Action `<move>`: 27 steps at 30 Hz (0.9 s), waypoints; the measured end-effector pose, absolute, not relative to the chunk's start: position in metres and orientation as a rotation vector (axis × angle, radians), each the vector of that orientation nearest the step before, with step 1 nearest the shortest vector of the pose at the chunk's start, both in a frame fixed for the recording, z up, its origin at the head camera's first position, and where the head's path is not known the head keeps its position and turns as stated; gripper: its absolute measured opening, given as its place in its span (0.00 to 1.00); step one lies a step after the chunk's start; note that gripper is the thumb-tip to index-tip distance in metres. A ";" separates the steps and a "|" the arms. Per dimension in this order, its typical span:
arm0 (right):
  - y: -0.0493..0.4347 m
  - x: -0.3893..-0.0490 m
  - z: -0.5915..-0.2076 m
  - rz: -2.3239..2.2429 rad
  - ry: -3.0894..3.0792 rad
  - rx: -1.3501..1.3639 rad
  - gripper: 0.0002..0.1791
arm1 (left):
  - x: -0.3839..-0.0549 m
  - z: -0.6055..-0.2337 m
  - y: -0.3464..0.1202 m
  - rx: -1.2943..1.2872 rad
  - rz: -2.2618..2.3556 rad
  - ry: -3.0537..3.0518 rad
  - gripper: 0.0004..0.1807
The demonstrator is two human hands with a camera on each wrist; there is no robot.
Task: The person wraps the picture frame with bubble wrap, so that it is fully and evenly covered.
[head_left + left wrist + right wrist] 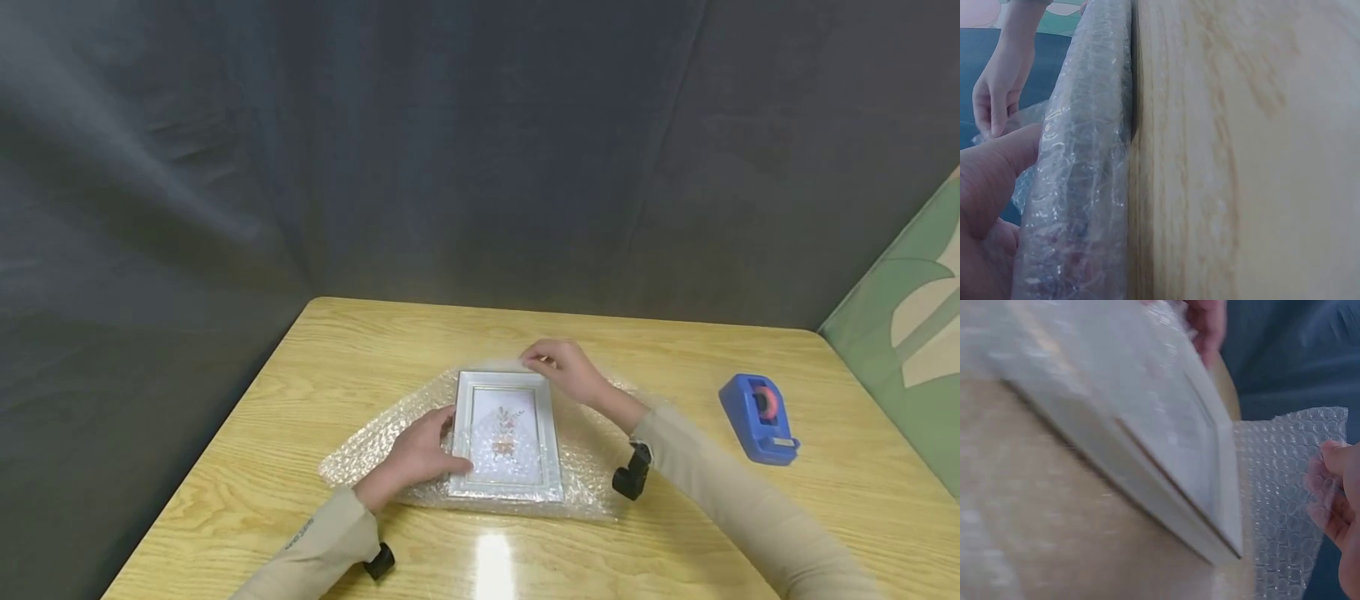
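Picture frame [505,436] lies amid bubble wrap [367,450] on tabletop [247,450]. Left hand [418,451] grips frame's left side; right hand [573,372] pinches wrap's far edge. Too hard a pull could tear wrap or skew frame.

Three cameras, all on the bubble wrap [375,437]!
The head view looks forward and down from well back, sweeping in the whole spread of the table [255,467]; the left wrist's sits low and close, along the wrap toward the right hand [567,369]; the right wrist's, also near, faces across the picture frame [506,437] to the left hand [423,450]; both share both hands.
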State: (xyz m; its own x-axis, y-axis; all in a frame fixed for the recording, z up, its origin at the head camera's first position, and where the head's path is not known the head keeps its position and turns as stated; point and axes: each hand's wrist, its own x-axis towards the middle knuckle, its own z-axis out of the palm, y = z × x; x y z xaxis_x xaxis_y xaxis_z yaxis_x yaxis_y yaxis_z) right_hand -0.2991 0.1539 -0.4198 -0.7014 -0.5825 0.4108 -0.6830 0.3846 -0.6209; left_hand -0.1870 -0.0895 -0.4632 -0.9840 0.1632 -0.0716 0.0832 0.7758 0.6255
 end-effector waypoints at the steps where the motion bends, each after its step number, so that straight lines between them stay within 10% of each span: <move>1: 0.155 -0.295 -0.421 1.227 -2.515 1.164 0.07 | -0.187 -0.463 -0.090 0.196 0.994 2.845 0.54; 27: 0.155 -0.268 -0.472 1.243 -2.554 1.231 0.05 | -0.186 -0.462 -0.089 0.187 0.960 2.866 0.54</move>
